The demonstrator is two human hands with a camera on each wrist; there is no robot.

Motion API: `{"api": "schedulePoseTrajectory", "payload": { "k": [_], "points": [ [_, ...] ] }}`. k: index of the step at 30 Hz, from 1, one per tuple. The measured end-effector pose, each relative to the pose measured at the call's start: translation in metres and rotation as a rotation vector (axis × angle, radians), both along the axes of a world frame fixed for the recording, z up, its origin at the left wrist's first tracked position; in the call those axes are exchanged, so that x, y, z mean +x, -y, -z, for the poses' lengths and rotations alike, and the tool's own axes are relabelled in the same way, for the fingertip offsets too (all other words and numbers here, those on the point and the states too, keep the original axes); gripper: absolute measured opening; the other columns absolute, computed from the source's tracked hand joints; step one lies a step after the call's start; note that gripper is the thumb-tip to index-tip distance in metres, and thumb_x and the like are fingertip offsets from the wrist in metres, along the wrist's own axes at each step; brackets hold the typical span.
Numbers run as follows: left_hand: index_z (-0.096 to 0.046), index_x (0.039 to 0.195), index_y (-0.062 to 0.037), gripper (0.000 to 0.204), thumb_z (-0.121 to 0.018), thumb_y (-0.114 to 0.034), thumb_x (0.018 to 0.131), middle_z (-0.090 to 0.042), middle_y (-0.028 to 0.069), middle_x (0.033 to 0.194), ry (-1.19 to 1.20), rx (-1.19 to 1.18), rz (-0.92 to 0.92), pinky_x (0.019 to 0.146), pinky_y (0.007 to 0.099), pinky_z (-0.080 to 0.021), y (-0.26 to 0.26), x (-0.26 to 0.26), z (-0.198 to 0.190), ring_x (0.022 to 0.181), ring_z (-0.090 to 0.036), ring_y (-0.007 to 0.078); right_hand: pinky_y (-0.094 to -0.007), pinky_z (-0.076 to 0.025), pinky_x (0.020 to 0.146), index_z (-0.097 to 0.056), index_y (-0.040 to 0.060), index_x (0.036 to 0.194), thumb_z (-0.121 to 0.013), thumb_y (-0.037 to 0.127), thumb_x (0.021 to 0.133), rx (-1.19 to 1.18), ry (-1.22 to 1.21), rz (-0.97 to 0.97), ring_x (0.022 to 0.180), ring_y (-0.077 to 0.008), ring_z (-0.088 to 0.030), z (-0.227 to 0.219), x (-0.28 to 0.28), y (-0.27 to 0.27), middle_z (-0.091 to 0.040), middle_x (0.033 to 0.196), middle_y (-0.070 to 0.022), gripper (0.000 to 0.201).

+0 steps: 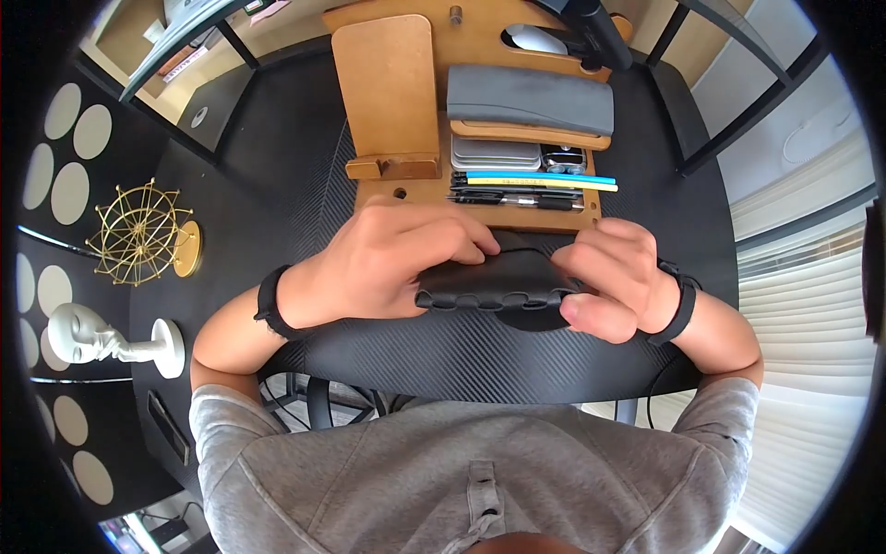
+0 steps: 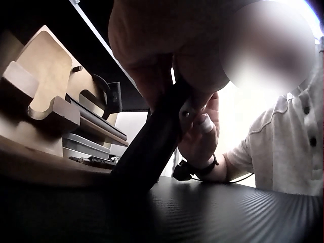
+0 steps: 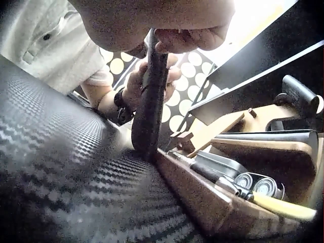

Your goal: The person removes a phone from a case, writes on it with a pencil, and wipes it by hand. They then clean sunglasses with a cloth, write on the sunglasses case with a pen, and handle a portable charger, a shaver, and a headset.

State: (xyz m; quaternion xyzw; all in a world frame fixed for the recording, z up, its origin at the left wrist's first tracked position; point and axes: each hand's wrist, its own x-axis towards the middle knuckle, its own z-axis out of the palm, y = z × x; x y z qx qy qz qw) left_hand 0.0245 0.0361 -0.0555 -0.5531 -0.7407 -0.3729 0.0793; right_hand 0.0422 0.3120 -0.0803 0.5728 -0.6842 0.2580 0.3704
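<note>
Between both hands is a black leather pouch [image 1: 498, 275], held above the front part of the desk. A looped edge runs along its near side, and a dark rounded part shows below that edge. In the left wrist view the pouch [image 2: 152, 142] stands slanted, with a small round metal stud [image 2: 186, 114] on it. My left hand [image 1: 369, 254] grips its left end, fingertips on the upper face. The right hand [image 1: 616, 277] pinches the right end, thumb at the near edge. Seen from the right wrist, the pouch's lower end [image 3: 147, 136] comes right down at the desk surface.
Just beyond the hands stands a wooden organizer [image 1: 378, 196] with a grey case [image 1: 531, 97], pens [image 1: 526, 199] and a metal tin [image 1: 496, 153]. A gold wire ornament [image 1: 138, 231] and a white figurine [image 1: 111, 343] are at the left. Black shelf legs [image 1: 738, 120] rise behind.
</note>
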Motion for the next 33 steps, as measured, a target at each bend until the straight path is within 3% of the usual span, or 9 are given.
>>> {"api": "schedulePoseTrajectory", "payload": {
  "k": [12, 16, 19, 20, 24, 27, 30, 33],
  "points": [
    [-0.065, 0.091, -0.0038, 0.029, -0.083, -0.024, 0.08, -0.077, 0.0157, 0.103, 0.011, -0.029, -0.005, 0.069, 0.0357, -0.06, 0.0, -0.002, -0.003, 0.089, -0.077, 0.031, -0.0266, -0.033, 0.041, -0.059, 0.0234, 0.099, -0.071, 0.014, 0.076, 0.058, 0.006, 0.014, 0.049, -0.0133, -0.048, -0.005, 0.001, -0.001, -0.046, 0.067, 0.0017, 0.028],
    [-0.067, 0.092, -0.0026, 0.028, -0.084, -0.02, 0.08, -0.077, 0.0148, 0.1, 0.022, -0.012, -0.026, 0.069, 0.0348, -0.06, 0.0, -0.002, -0.006, 0.086, -0.077, 0.0311, -0.0275, -0.038, 0.042, -0.059, 0.022, 0.11, -0.07, 0.015, 0.083, -0.006, -0.016, 0.015, 0.052, -0.0158, -0.053, 0.01, -0.004, -0.002, -0.053, 0.075, -0.0015, 0.03],
    [-0.069, 0.099, -0.0012, 0.025, -0.084, -0.01, 0.081, -0.073, 0.0126, 0.09, 0.08, 0.037, -0.132, 0.06, 0.0307, -0.054, 0.008, -0.009, -0.011, 0.073, -0.072, 0.0262, -0.0288, -0.041, 0.044, -0.058, 0.0201, 0.122, -0.07, 0.019, 0.088, -0.037, -0.036, 0.056, 0.055, -0.0176, -0.057, 0.019, -0.01, -0.001, -0.057, 0.082, -0.0034, 0.036],
    [-0.07, 0.107, 0.0013, 0.029, -0.085, -0.012, 0.086, -0.073, 0.0113, 0.087, 0.192, -0.052, -0.206, 0.062, 0.0283, -0.054, 0.018, -0.01, -0.022, 0.072, -0.071, 0.0185, -0.0292, -0.041, 0.045, -0.059, 0.0191, 0.124, -0.071, 0.02, 0.088, -0.014, -0.028, 0.077, 0.056, -0.0172, -0.057, 0.018, -0.01, -0.002, -0.057, 0.082, -0.0031, 0.038],
    [-0.066, 0.123, 0.0038, 0.039, -0.082, -0.009, 0.09, -0.074, 0.0057, 0.105, 0.389, 0.567, -0.282, 0.08, 0.0272, -0.057, 0.021, -0.02, -0.024, 0.09, -0.07, 0.0122, -0.0304, -0.043, 0.047, -0.062, 0.0149, 0.128, -0.072, 0.025, 0.087, 0.089, -0.019, 0.148, 0.057, -0.0156, -0.056, 0.015, -0.011, -0.006, -0.056, 0.08, -0.0019, 0.044],
    [-0.064, 0.125, 0.0055, 0.041, -0.081, -0.012, 0.092, -0.074, 0.0075, 0.111, 0.23, 0.619, -0.38, 0.085, 0.0246, -0.055, 0.047, -0.042, -0.031, 0.096, -0.069, 0.0114, -0.0306, -0.044, 0.048, -0.065, 0.0117, 0.127, -0.07, 0.027, 0.087, 0.136, -0.029, 0.185, 0.056, -0.0152, -0.055, 0.013, -0.011, -0.007, -0.054, 0.078, -0.0018, 0.043],
    [-0.066, 0.122, 0.0037, 0.039, -0.082, -0.017, 0.092, -0.074, 0.0068, 0.11, 0.29, 0.581, -0.537, 0.085, 0.0235, -0.055, 0.075, -0.063, -0.031, 0.095, -0.069, 0.0101, -0.0304, -0.045, 0.048, -0.065, 0.0087, 0.128, -0.068, 0.029, 0.089, 0.194, -0.013, 0.202, 0.054, -0.016, -0.055, 0.009, -0.011, -0.008, -0.054, 0.076, -0.0022, 0.044],
    [-0.067, 0.12, 0.0032, 0.036, -0.081, -0.017, 0.093, -0.074, 0.006, 0.109, 0.28, 0.651, -0.481, 0.084, 0.0238, -0.055, 0.071, -0.076, -0.023, 0.092, -0.068, 0.009, -0.0302, -0.046, 0.048, -0.066, 0.0078, 0.126, -0.067, 0.03, 0.091, 0.226, 0.015, 0.222, 0.054, -0.0164, -0.056, 0.006, -0.01, -0.008, -0.055, 0.076, -0.0025, 0.042]
  ]
}}
